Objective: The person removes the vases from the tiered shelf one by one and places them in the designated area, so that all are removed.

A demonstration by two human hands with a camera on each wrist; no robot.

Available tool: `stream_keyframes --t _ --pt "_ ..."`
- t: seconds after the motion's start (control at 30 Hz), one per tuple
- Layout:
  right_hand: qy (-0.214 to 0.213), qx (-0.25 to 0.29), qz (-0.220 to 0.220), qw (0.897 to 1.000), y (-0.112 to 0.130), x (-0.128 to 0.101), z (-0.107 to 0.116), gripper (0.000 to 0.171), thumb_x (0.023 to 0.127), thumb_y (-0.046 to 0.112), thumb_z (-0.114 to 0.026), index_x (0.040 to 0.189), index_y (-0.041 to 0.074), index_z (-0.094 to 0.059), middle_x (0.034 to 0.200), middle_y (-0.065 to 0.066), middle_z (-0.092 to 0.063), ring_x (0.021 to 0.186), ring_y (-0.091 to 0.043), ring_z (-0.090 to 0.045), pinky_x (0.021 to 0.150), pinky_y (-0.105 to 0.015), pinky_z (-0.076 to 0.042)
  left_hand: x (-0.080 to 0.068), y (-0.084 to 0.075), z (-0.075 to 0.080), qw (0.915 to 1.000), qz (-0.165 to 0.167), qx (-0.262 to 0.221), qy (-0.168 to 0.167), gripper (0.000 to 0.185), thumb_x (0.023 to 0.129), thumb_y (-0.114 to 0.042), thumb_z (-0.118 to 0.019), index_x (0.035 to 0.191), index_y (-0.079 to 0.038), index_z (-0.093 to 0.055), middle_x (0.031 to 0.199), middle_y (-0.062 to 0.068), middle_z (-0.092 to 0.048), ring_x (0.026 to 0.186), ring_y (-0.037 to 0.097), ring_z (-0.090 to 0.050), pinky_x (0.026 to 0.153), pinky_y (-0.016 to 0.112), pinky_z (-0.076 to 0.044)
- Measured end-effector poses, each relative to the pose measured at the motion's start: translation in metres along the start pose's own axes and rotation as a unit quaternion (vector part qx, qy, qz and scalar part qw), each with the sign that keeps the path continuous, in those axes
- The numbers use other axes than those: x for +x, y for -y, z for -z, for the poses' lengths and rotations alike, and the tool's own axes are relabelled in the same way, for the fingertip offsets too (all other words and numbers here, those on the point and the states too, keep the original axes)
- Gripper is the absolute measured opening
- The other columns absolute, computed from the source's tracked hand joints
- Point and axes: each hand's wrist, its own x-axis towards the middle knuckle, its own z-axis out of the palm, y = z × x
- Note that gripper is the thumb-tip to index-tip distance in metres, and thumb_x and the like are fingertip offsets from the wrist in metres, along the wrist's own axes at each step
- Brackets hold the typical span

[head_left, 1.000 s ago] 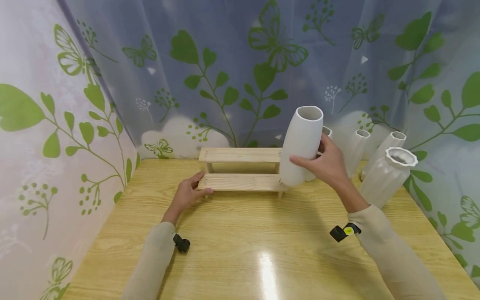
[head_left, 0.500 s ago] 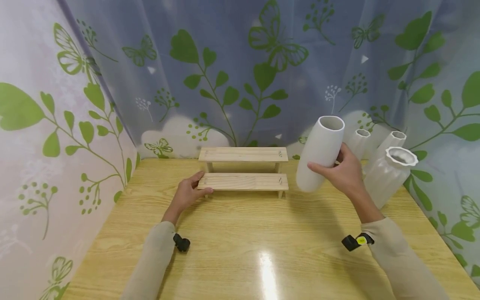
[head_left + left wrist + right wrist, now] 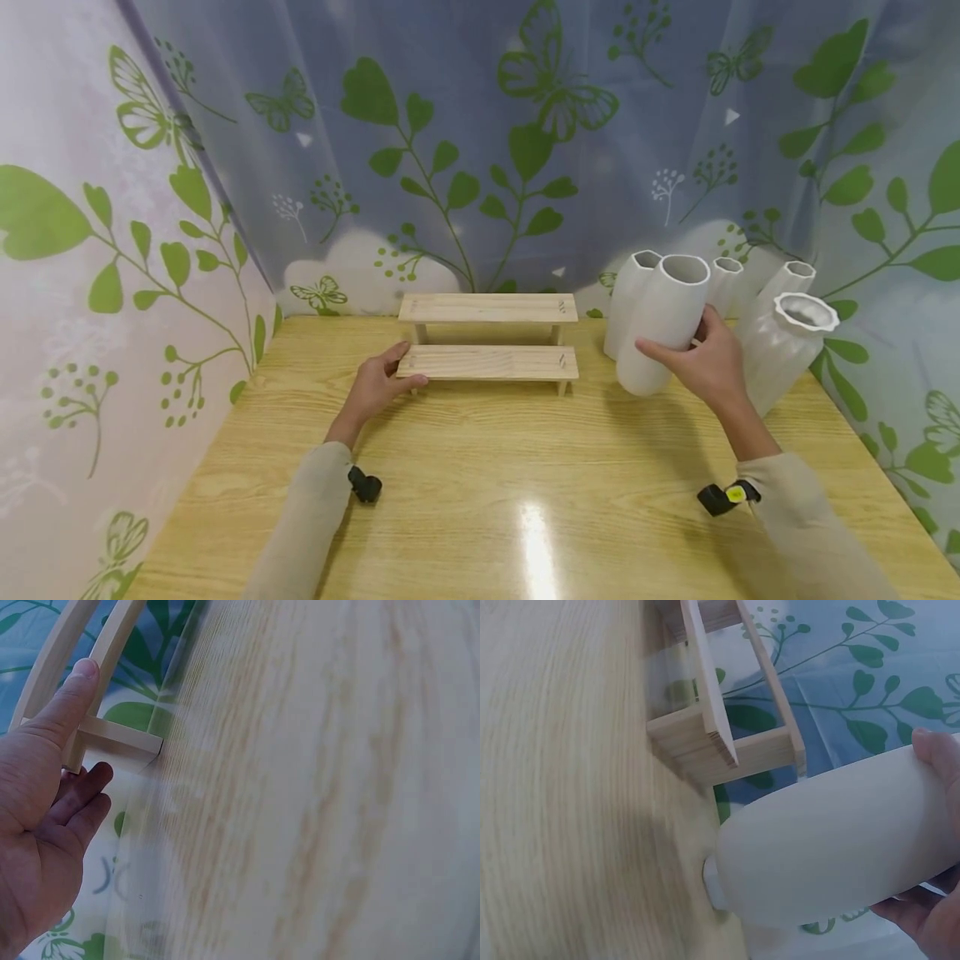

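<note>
A smooth white vase (image 3: 660, 337) leans in my right hand (image 3: 708, 362), with the thumb across its near side and the fingers round the far side. In the right wrist view the vase (image 3: 840, 832) has its base close over the table. To its left stands a two-tier wooden shelf (image 3: 487, 363) of pale planks on short legs. My left hand (image 3: 375, 387) holds the left end of the lower plank between thumb and fingers. The left wrist view shows that thumb (image 3: 71, 701) lying along the shelf's end.
Another white vase (image 3: 624, 304) stands just behind the held one. Farther right are two narrow-necked white vases (image 3: 726, 292) and a larger ribbed vase (image 3: 780, 354) with a scalloped rim. A patterned curtain (image 3: 480, 167) borders the wooden table (image 3: 450, 500) at the back and sides.
My right hand has carried the vase rightward and lower, away from the shelf. The shelf's right end and the vase behind show more fully. My left hand has stayed put.
</note>
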Motion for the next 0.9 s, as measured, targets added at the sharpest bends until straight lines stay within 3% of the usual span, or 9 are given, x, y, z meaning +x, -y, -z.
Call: stream_keyframes --t 0.33,0.6,0.9 --pt "-0.033 -0.013 -0.020 0.999 -0.023 -0.001 0.000 0.083 0.067 0.043 -0.087 0.134 0.014 -0.047 0.120 -0.009 -0.059 0.107 -0.023 -0.057 0.076 -0.024 -0.048 -0.001 -0.002 0.000 1.0000 0.000 0.009 -0.002 0.086 0.080 -0.039 -0.076 0.149 -0.010 -0.034 0.154 0.013 -0.028 0.139 0.027 -0.033 0.105 0.043 -0.041" --pt "-0.046 -0.021 -0.035 0.998 -0.036 0.001 0.001 0.087 0.066 0.046 -0.086 0.135 0.011 -0.046 0.123 -0.013 -0.059 0.109 -0.026 -0.056 0.083 -0.037 -0.048 0.001 -0.003 0.000 0.9998 0.017 0.005 0.000 0.080 0.084 -0.025 -0.075 0.149 -0.007 -0.032 0.155 0.013 -0.026 0.137 0.032 -0.034 0.104 0.045 -0.040" --pt "-0.075 -0.041 -0.039 0.996 -0.046 0.002 -0.002 0.085 0.064 0.047 -0.087 0.131 0.010 -0.049 0.118 -0.013 -0.061 0.104 -0.023 -0.057 0.075 -0.021 -0.043 -0.001 -0.001 -0.001 0.9999 0.005 0.008 -0.005 0.089 0.079 -0.042 -0.076 0.149 -0.008 -0.033 0.155 0.012 -0.028 0.137 0.029 -0.036 0.102 0.043 -0.043"
